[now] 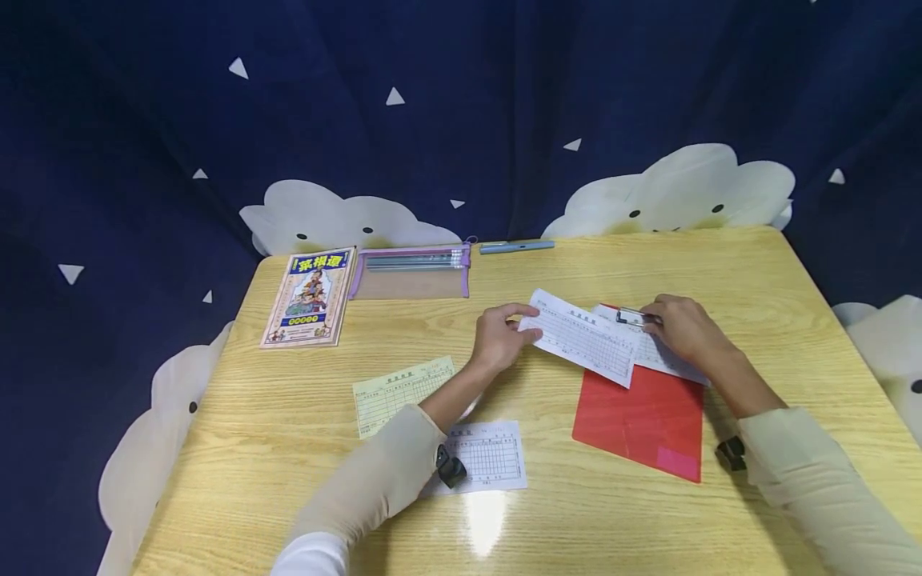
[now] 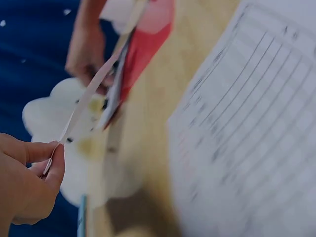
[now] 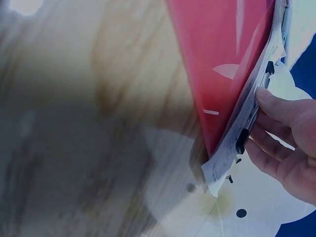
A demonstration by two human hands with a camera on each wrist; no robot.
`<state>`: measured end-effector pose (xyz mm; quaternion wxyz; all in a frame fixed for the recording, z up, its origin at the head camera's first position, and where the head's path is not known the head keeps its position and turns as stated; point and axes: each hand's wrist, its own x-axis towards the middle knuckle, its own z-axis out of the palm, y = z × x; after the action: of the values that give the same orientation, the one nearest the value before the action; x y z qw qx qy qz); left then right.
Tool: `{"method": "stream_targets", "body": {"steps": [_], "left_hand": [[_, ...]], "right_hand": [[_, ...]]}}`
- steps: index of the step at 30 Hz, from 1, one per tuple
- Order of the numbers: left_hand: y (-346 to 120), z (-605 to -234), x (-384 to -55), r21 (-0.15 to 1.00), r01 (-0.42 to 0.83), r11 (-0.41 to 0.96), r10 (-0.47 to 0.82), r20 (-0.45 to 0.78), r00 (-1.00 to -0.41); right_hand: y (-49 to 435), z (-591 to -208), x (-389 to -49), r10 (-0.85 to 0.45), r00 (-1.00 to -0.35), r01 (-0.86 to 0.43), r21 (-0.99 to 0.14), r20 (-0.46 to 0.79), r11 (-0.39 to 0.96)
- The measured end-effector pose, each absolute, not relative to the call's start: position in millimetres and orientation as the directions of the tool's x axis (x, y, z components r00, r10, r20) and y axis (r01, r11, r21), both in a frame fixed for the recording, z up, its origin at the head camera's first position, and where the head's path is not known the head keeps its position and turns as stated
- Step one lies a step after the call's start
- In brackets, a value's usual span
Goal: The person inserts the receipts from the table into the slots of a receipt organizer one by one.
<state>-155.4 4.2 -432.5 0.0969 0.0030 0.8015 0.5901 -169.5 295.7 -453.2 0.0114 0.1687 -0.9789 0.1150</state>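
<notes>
Head view: right of centre, a person's left hand (image 1: 499,338) pinches the left edge of a white printed slip (image 1: 579,338) between thumb and fingers. To its right, the right hand (image 1: 684,328) pinches a metal clip (image 1: 630,318) atop a red board (image 1: 641,416) bearing a second slip (image 1: 670,360). A yellow form (image 1: 392,394) lies lower centre; a book (image 1: 310,298), upper left.

Book (image 1: 310,298) with illustrated cover, far left area of wood table (image 1: 576,520). Purple-trimmed pouch (image 1: 410,289) just beside it (slim blue-grey sticks (image 1: 414,261) inside). Blue pen (image 1: 516,247) right of that, near far edge. Behind: navy curtain (image 1: 461,48), white triangles (image 1: 394,98), clouds (image 1: 677,192).
</notes>
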Motion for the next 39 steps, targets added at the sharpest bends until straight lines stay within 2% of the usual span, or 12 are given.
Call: {"method": "stream_targets", "body": {"steps": [7, 18, 25, 34, 39], "left_hand": [[40.5, -449.0, -142.9, 0.920, -0.039, 0.391, 0.146, -0.104, -0.984], [78.0, -460.3, -141.9, 0.860, 0.083, 0.503, 0.165, -0.001, -0.986], [89.4, -465.0, -139.2, 0.748, 0.202, 0.633, 0.268, 0.033, -0.963], [93.9, -466.8, -138.4, 0.623, 0.304, 0.721, 0.327, 0.082, -0.942], [96.4, -468.5, -137.6, 0.619, 0.294, 0.728, 0.314, 0.080, -0.946]], "right_hand": [[296.6, -451.8, -171.6, -0.345, -0.935, -0.353, -0.226, 0.078, 0.908], [298.0, -449.6, -170.8, -0.354, -0.929, -0.370, -0.249, 0.110, 0.895], [299.2, -452.6, -172.1, -0.366, -0.919, -0.392, -0.251, 0.146, 0.885], [295.6, -451.6, -172.9, -0.345, -0.932, -0.361, -0.241, 0.108, 0.901], [294.2, -451.9, -171.6, -0.332, -0.940, -0.341, -0.235, 0.076, 0.910]]}}
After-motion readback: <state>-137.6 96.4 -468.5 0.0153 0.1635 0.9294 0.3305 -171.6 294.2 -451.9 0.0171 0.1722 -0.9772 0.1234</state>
